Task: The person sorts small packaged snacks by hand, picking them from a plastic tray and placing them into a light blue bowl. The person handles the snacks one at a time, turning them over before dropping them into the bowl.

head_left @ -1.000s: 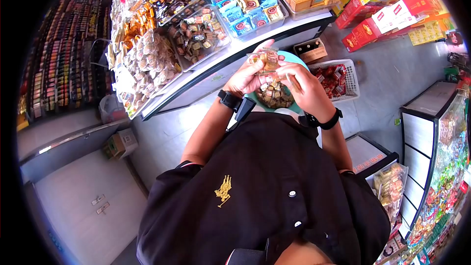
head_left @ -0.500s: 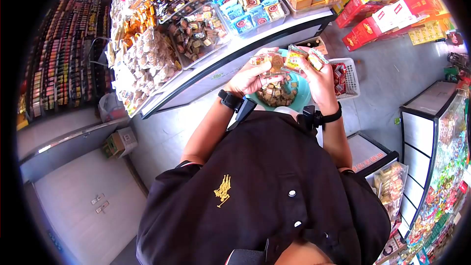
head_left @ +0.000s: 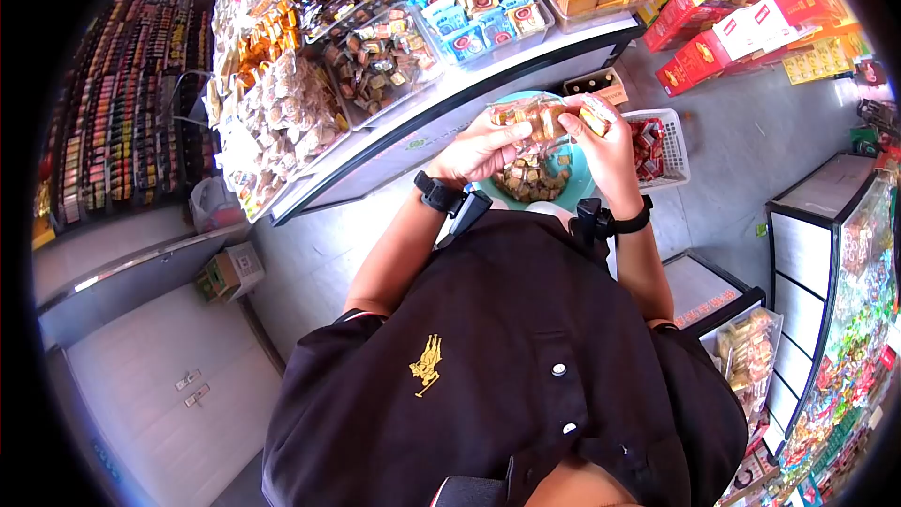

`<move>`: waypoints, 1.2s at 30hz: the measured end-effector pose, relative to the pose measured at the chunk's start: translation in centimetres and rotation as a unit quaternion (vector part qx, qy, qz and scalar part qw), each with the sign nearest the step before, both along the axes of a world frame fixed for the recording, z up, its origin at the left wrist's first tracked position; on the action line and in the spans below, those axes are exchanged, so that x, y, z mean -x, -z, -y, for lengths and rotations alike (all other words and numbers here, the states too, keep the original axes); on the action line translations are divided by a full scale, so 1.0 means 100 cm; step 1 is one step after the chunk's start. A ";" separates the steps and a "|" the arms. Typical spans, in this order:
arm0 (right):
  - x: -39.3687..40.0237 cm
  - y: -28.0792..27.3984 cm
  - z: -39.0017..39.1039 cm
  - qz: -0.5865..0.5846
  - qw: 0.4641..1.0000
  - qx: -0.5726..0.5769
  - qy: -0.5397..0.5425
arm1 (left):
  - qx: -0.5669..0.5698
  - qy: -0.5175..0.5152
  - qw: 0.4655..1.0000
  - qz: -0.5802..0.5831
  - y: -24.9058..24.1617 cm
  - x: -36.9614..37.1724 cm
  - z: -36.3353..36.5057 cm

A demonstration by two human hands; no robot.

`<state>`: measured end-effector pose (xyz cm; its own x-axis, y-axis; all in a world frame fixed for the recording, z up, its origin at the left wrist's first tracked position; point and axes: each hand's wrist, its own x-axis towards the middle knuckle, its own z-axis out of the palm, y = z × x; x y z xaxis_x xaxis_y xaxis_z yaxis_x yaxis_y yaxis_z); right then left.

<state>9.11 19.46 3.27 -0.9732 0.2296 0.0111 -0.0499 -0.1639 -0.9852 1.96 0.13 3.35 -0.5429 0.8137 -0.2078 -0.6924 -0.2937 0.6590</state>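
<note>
My left hand (head_left: pixel 481 145) is closed on a clear plastic packet (head_left: pixel 537 120) with brown, biscuit-like pieces inside. My right hand (head_left: pixel 608 148) is closed around a small packet with yellow and red print (head_left: pixel 595 116). Its thumb and fingertips meet the right end of the clear packet. Below both hands sits a turquoise basin (head_left: pixel 577 183) with many small brown wrapped pieces (head_left: pixel 530 180) in it. The hands and packets hide part of the basin's far side.
A display counter (head_left: pixel 404 145) ahead bears trays of wrapped snacks (head_left: pixel 380 61). Right of the basin stand a white basket (head_left: pixel 674 150) with red packets and a small box (head_left: pixel 601 86). Red gift boxes (head_left: pixel 727 47) are at the far right. A shelf unit (head_left: pixel 802 253) stands at right.
The packets in my right hand have come together with the clear packet in my left. My right fingertips now touch the clear packet, and the yellow-printed packet has turned more upright.
</note>
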 end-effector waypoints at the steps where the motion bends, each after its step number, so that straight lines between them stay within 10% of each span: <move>1: 0.000 0.000 0.000 0.006 1.000 -0.003 0.003 | -0.006 -0.003 1.000 0.004 0.002 -0.002 0.001; 31: 0.001 0.000 -0.001 -0.027 0.961 -0.268 -0.060 | 0.090 -0.067 0.993 -0.023 0.006 -0.003 -0.009; 36: 0.001 0.008 0.001 0.002 0.991 -0.113 -0.072 | 0.152 -0.097 0.982 -0.063 0.006 0.004 -0.009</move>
